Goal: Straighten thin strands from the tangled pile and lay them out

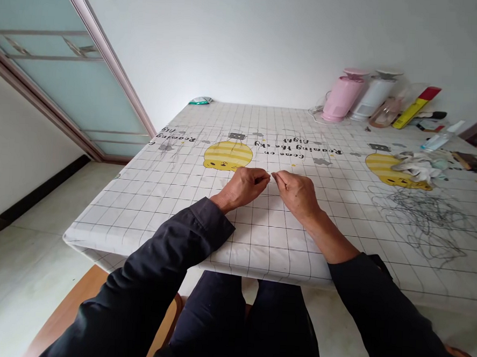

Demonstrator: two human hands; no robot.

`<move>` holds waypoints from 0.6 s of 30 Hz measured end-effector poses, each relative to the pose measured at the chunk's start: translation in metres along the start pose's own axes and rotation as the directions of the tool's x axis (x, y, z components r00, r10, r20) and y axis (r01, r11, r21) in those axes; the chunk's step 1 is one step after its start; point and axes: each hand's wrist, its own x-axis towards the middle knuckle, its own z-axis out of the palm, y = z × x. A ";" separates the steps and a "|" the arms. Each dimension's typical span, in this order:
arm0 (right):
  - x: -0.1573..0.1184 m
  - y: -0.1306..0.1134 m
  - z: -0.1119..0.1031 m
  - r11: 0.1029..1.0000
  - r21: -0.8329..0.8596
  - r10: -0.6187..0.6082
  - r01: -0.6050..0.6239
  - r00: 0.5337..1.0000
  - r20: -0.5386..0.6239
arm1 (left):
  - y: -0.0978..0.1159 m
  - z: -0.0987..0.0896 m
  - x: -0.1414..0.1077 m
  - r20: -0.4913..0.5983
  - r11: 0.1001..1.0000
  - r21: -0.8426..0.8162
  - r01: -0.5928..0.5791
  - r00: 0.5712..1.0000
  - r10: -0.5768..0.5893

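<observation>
Anything pinched is too fine to make out. Left hand (244,188) and right hand (297,193) are pinched closed, tips nearly meeting; can't tell on what. I'd go light and steady with those 2 pinches. Strand tangle (426,211) is on the tabletop (152,195), right of them.

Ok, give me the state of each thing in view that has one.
Left hand: pinched, anything held unclear
Right hand: pinched, anything held unclear
Strands: loosely tangled
Cloth: crumpled
Tablecloth: spread
Pink cylinder: standing
White cylinder: standing
Left sleeve: near wrist
Right sleeve: up the forearm
</observation>
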 end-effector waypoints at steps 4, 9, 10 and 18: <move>0.002 0.005 -0.004 0.998 0.061 0.016 -0.014 0.999 -0.044 | 0.001 -0.009 0.004 0.046 0.971 -0.205 0.123 0.992 -0.116; 0.003 0.006 -0.012 0.996 0.075 0.053 -0.044 0.991 -0.121 | 0.001 -0.019 0.010 0.024 0.830 -0.488 0.271 0.954 -0.298; 0.002 0.005 -0.013 0.995 0.083 0.059 -0.049 0.990 -0.125 | 0.000 -0.020 0.010 0.019 0.807 -0.518 0.284 0.947 -0.320; 0.001 -0.003 -0.012 0.989 0.137 0.075 -0.061 0.992 -0.103 | 0.004 -0.014 0.008 0.085 0.911 -0.347 0.224 0.975 -0.207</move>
